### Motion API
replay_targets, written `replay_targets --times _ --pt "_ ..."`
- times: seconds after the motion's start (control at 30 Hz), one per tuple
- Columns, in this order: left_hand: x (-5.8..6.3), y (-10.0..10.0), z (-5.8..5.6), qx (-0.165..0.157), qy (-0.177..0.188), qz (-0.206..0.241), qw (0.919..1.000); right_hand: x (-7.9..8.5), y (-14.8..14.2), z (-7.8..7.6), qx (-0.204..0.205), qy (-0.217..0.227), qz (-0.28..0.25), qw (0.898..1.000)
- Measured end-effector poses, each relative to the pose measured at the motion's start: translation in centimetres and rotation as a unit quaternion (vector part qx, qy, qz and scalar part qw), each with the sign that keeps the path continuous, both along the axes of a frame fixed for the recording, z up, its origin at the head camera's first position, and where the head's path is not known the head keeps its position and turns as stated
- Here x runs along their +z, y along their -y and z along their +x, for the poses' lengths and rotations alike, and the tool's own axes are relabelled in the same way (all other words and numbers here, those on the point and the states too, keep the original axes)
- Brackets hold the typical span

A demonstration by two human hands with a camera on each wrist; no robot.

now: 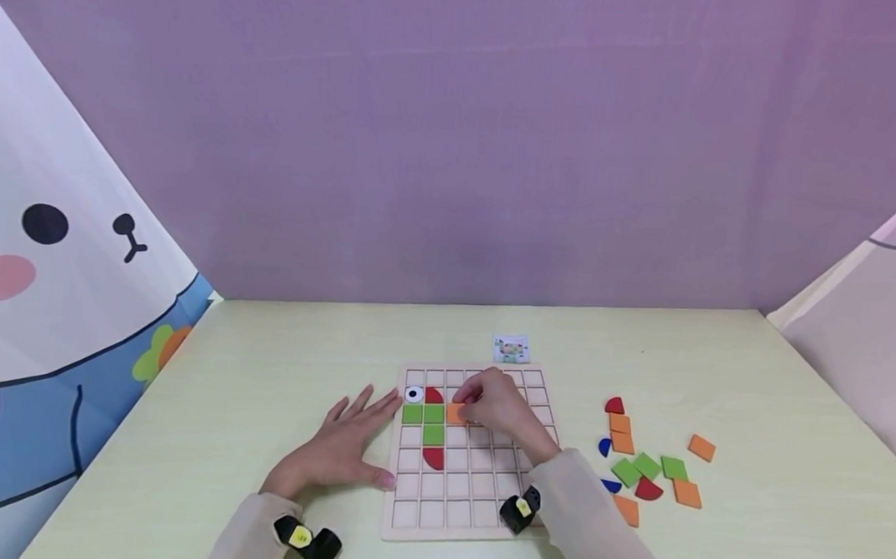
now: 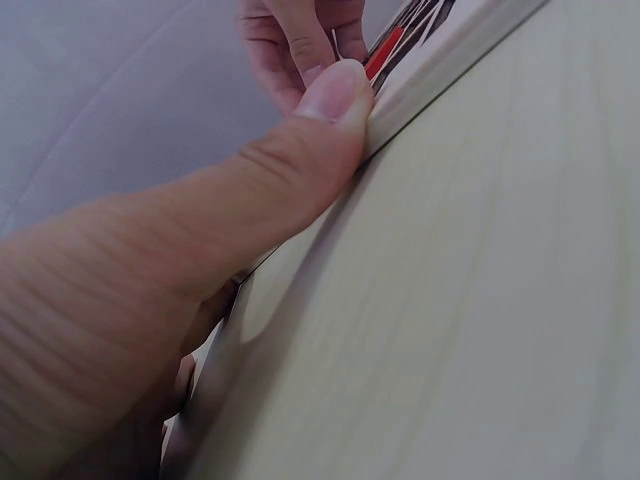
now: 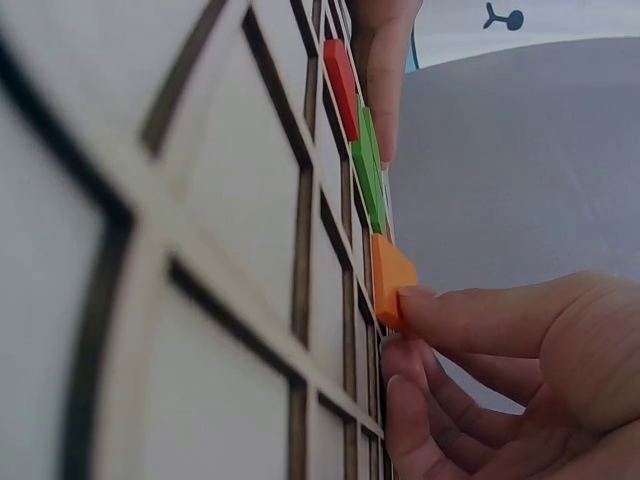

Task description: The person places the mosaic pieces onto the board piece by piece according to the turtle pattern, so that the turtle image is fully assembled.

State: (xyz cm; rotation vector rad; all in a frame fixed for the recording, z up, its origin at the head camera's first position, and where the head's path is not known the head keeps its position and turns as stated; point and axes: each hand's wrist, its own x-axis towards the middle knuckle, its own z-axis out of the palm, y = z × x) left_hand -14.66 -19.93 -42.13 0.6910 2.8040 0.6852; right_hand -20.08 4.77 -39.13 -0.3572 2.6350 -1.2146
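A pale wooden grid board point(image 1: 445, 514) lies on the table. My left hand point(image 1: 339, 446) is spread along its left side, with the thumb point(image 2: 335, 100) against the board's edge. On the grid, my right hand point(image 1: 498, 405) pinches an orange square tile point(image 3: 392, 280), thumb on its near side, at the cell right of the green tiles. Placed in cells are an eye tile point(image 1: 413, 395), a red quarter-round tile point(image 1: 433, 395), three green squares point(image 1: 433, 435), and another red quarter-round point(image 1: 433, 458) below them.
Right of the board lie loose orange squares point(image 1: 702, 447), green squares point(image 1: 674, 468), red quarter-rounds point(image 1: 649, 489) and blue half-rounds point(image 1: 604, 447). A small printed card point(image 1: 512, 348) sits behind the board. A purple backdrop point(image 1: 454, 146) rises past the table's far edge.
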Motion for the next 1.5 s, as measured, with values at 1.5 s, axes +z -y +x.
replay_targets --times 1.5 --pt "0.15 -0.17 0.05 0.002 0.001 -0.002 1.0 -0.16 0.33 -0.01 0.014 -0.007 0.028 0.999"
